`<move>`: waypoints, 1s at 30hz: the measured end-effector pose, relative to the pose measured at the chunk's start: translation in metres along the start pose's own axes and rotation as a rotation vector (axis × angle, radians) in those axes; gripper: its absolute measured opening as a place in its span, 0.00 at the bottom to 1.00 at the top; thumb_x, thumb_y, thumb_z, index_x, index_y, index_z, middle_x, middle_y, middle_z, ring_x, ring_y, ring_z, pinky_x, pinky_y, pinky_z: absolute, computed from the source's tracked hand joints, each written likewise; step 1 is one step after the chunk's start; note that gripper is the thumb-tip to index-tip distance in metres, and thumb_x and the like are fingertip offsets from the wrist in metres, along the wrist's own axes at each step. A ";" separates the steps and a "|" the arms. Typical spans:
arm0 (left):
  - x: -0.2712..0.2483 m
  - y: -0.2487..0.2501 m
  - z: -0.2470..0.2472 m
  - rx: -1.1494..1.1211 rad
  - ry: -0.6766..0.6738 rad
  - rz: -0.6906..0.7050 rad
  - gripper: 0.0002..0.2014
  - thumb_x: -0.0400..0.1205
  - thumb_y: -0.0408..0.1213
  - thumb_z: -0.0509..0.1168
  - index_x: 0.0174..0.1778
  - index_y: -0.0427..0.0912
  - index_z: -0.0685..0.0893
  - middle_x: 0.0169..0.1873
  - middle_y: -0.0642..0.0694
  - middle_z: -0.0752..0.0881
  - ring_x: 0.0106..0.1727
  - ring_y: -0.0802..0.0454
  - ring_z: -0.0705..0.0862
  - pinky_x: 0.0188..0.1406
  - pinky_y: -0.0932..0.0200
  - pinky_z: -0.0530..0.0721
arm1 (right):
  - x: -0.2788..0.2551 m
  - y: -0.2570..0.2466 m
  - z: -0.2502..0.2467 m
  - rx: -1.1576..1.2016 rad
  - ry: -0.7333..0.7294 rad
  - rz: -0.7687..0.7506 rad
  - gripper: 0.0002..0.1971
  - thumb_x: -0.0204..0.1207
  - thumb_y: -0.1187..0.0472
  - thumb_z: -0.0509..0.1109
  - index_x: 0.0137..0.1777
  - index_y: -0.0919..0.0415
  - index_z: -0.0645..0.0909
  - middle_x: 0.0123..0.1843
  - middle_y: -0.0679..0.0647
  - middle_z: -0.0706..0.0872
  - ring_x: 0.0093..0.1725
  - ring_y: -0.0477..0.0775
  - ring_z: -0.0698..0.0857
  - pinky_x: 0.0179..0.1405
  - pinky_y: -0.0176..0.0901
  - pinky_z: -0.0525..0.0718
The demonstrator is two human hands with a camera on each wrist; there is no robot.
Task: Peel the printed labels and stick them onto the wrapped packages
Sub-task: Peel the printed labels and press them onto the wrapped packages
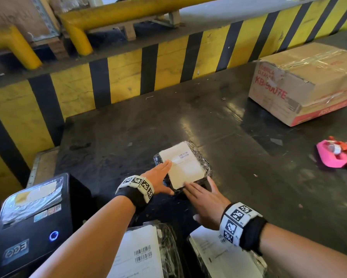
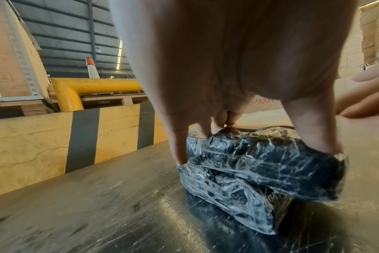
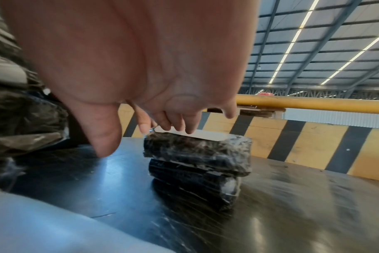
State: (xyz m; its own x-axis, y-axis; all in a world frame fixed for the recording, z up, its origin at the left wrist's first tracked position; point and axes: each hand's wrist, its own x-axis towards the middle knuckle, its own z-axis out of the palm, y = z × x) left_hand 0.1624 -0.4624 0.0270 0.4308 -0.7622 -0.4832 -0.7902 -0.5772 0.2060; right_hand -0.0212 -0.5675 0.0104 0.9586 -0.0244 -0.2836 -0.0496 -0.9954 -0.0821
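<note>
A small black package [image 1: 201, 162] wrapped in clear film lies on the dark metal table [image 1: 259, 187], with a white printed label [image 1: 185, 169] flat on its top. My left hand [image 1: 162, 175] lies with straight fingers on the label's left edge. In the left wrist view its thumb [image 2: 314, 131] presses the near corner of the package [image 2: 260, 171]. My right hand [image 1: 198, 195] rests its straight fingertips on the label's near corner. In the right wrist view those fingers [image 3: 175, 123] touch the label [image 3: 208, 136] on top of the package [image 3: 197, 154].
A black label printer [image 1: 34, 227] stands at the near left. Two more wrapped packages with labels [image 1: 140, 253] [image 1: 218, 257] lie under my forearms. A taped cardboard box [image 1: 309, 83] and a pink tape dispenser [image 1: 337, 155] sit at the right. A yellow-black striped barrier [image 1: 128, 73] bounds the far side.
</note>
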 end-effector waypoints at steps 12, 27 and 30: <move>0.003 0.001 0.001 0.021 0.001 -0.008 0.55 0.75 0.53 0.72 0.83 0.40 0.38 0.84 0.43 0.45 0.84 0.45 0.50 0.82 0.48 0.56 | 0.006 -0.007 0.010 -0.070 -0.010 -0.040 0.39 0.80 0.49 0.60 0.83 0.60 0.43 0.85 0.56 0.42 0.84 0.58 0.42 0.73 0.76 0.34; -0.005 0.009 -0.004 0.033 -0.018 -0.051 0.54 0.75 0.54 0.71 0.83 0.41 0.38 0.84 0.45 0.43 0.84 0.46 0.52 0.82 0.49 0.58 | -0.003 0.031 0.010 0.180 0.058 0.155 0.40 0.80 0.51 0.60 0.83 0.56 0.37 0.85 0.47 0.35 0.84 0.45 0.39 0.76 0.66 0.30; -0.006 0.010 -0.005 0.043 -0.024 -0.056 0.54 0.76 0.54 0.70 0.83 0.42 0.38 0.84 0.46 0.43 0.84 0.46 0.53 0.81 0.49 0.59 | -0.003 0.039 0.004 0.204 0.043 0.185 0.39 0.80 0.49 0.59 0.83 0.56 0.40 0.85 0.48 0.37 0.84 0.46 0.40 0.79 0.67 0.33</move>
State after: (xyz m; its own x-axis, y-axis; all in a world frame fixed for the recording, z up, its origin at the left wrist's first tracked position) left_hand 0.1544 -0.4654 0.0360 0.4647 -0.7212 -0.5137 -0.7833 -0.6054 0.1413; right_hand -0.0272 -0.6056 0.0040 0.9387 -0.2124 -0.2714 -0.2764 -0.9343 -0.2249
